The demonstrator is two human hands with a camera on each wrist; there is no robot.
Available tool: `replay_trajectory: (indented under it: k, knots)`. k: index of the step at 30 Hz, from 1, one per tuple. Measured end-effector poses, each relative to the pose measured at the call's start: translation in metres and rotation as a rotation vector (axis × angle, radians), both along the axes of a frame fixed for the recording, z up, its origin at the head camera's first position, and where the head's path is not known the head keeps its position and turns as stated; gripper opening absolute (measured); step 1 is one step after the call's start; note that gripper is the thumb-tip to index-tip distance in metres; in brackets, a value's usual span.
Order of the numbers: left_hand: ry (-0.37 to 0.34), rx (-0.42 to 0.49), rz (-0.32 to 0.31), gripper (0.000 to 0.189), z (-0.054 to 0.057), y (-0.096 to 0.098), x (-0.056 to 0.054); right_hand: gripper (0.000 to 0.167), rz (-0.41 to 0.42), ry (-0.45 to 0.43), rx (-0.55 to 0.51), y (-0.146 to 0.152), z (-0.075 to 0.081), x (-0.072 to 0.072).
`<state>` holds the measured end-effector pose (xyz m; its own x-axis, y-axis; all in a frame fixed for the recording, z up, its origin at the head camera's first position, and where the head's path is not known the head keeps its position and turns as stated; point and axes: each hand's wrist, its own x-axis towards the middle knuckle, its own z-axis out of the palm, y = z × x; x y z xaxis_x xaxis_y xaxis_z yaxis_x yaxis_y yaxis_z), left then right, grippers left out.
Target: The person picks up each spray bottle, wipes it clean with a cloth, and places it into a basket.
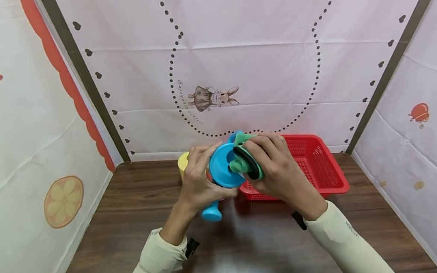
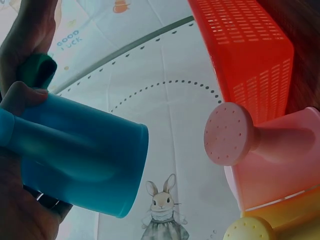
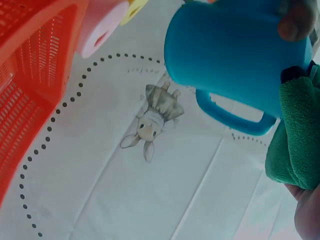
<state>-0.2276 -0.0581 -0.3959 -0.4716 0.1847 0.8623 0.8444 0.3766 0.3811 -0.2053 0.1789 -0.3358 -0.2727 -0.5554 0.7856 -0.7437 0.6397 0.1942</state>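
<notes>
A blue toy watering can [image 1: 221, 172] is held up off the table, its open top turned toward the head camera. My left hand [image 1: 199, 174] grips its side, thumb and fingers spread round the body. Its spout with the round rose [image 1: 211, 213] points down toward me; the loop handle [image 3: 237, 117] shows in the right wrist view. In my right hand [image 1: 278, 166] is a bunched green cloth [image 3: 295, 132] with a dark edge, held at the can's opening. Part of the cloth reaches into the opening in the head view.
A red perforated plastic basket [image 1: 320, 162] stands on the brown wooden table [image 1: 146, 202] to the right. Beside it are a pink watering can [image 2: 280, 155] and a yellow watering can [image 2: 250, 230], mostly hidden in the head view. Printed fabric walls [image 1: 244, 66] enclose the table.
</notes>
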Motion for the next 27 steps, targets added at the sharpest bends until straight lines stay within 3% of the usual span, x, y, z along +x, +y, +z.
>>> replay_trajectory:
  k: [6,13,20,24,27]
  knots:
    - [0.007,-0.026,-0.034,0.107,-0.002,0.004,0.001,0.084,0.014,-0.022,-0.039,-0.005,0.005,-0.009]
    - [0.050,-0.059,-0.059,0.096,-0.003,0.010,-0.002,0.077,0.060,0.038,-0.011,-0.023,0.005,-0.008]
    - [0.091,-0.057,-0.038,0.102,-0.003,0.009,-0.006,0.074,0.087,0.042,-0.012,-0.032,0.003,-0.005]
    - [0.108,-0.035,-0.017,0.094,-0.002,0.006,-0.007,0.067,0.106,0.060,0.007,-0.036,-0.002,0.000]
    - [0.104,-0.008,-0.004,0.090,-0.001,0.004,-0.009,0.071,0.110,0.075,0.035,-0.038,-0.006,0.004]
